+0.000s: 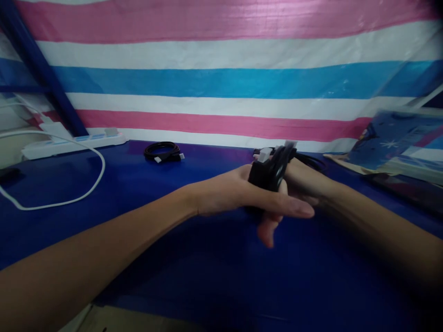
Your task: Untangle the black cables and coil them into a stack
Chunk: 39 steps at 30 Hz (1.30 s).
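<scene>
My left hand (238, 191) is closed round a coiled black cable (277, 168) with light-coloured connector ends, above the blue table. Its thumb points right, across the lower part of the coil. Right behind it is my right hand (301, 177), partly covered by the left hand and the coil; its fingers are mostly hidden and blurred. Another coiled black cable (162, 151) with pale connector caps lies at the back of the table, left of my hands. More black cable (309, 160) shows on the table behind my right wrist.
A white power strip (76, 145) lies at the back left, with a white cord (100, 173) looping over the blue table (207, 276). A blue package (391, 143) and a dark flat object (404, 189) are at the right. A striped sheet (207, 83) hangs behind.
</scene>
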Available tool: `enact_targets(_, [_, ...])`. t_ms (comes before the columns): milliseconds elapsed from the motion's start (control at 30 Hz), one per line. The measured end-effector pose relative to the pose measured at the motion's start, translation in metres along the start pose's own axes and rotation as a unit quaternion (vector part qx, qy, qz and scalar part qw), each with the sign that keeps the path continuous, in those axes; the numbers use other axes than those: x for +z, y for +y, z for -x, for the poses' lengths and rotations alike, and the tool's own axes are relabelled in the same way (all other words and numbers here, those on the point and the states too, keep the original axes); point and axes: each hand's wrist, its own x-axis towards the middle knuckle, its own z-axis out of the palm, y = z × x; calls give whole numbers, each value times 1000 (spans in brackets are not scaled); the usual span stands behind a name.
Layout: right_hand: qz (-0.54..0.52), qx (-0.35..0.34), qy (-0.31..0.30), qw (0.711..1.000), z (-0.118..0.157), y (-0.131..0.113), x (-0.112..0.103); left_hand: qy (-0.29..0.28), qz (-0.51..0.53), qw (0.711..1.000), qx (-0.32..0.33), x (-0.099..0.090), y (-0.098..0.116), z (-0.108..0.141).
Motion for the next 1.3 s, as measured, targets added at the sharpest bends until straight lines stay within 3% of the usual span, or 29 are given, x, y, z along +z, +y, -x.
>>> enact_targets(67, [-7, 44, -16, 999, 2, -3, -6, 29, -16, 999, 9, -6, -1, 1])
enact_targets(133, [-15, 43, -9, 999, 4, -6, -9, 142, 12, 989, 34, -16, -3, 1])
enact_targets(200, [-9, -20, 25, 999, 7, -10, -8, 280, 52, 956, 72, -28, -6, 1])
enact_targets(267, [0, -97, 42, 994, 10, -13, -3, 349, 68, 929, 100, -39, -8, 1])
enact_targets(367, [-39, -144, 26, 988, 15, -16, 4, 306, 59, 947, 81, -44, -9, 3])
enact_targets(500, [-76, -110, 42, 990, 13, -12, 0, 211, 46, 976, 40, -39, -12, 7])
enact_targets(700, [-119, -10, 13, 993, 3, 5, -7, 236, 81, 966, 63, -43, -22, 8])
enact_targets(833, [-103, -25, -9, 994, 2, 7, -8, 226, 78, 970, 51, -50, -19, 14])
enact_targets(1033, [-49, -66, -27, 996, 4, 4, -12, 132, -7, 991, -14, -60, -16, 22])
enact_targets(1133, [-52, -74, 1, 996, 6, 2, -7, 182, -37, 983, 7, -52, -17, 17])
enact_targets(1233, [-108, -98, 63, 987, 7, 1, -1, 293, -47, 951, 91, -39, -16, 9])
enact_targets(1300, [-140, -99, 76, 982, 6, 3, 1, 326, -51, 935, 133, -33, -18, 5])
